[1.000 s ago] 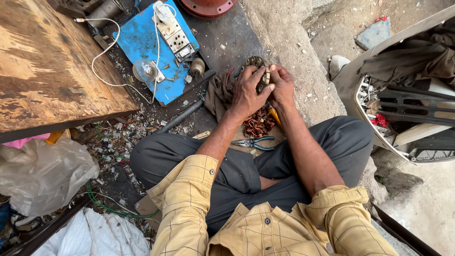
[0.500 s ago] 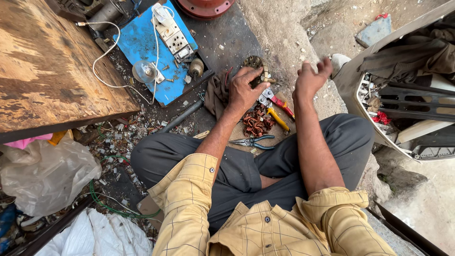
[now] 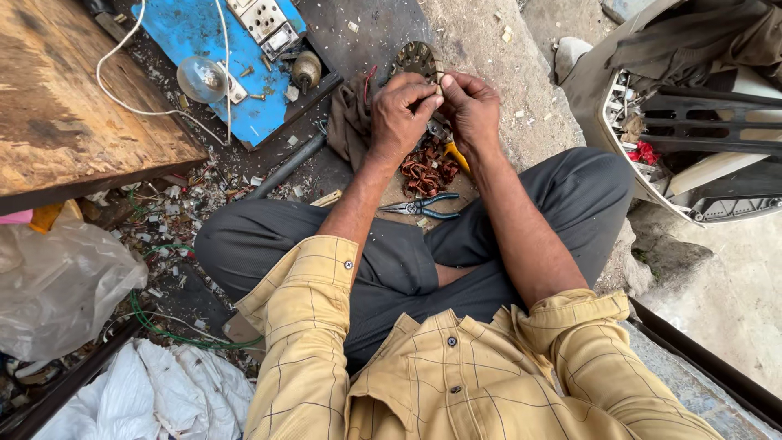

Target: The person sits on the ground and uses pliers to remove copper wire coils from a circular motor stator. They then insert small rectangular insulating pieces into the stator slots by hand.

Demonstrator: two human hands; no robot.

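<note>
From up here I see the wooden surface (image 3: 73,98) filling the upper left, its edge hanging over a floor (image 3: 489,49) littered with scraps. Across on the right stands a pale plastic casing (image 3: 652,138) with dark slats, tipped on its side. Next in size is the blue board (image 3: 195,49) beside the surface, carrying a white switch panel (image 3: 265,24), a clear bulb (image 3: 199,79) and a looping white cable (image 3: 122,94). A crumpled clear plastic bag (image 3: 57,281) lies lower left.

I sit cross-legged, and both hands meet just ahead of my knees. My left hand (image 3: 405,114) and right hand (image 3: 471,110) touch fingertip to fingertip, each grip pinched on a thin wire that I can barely make out. It leads from the round slotted metal disc (image 3: 415,59) standing right behind my fingers. Beneath the hands lies a heap of copper wire (image 3: 425,169), a yellow-handled tool (image 3: 454,153) partly hidden beside it, and blue-handled pliers (image 3: 423,207) lying between my shins.
</note>
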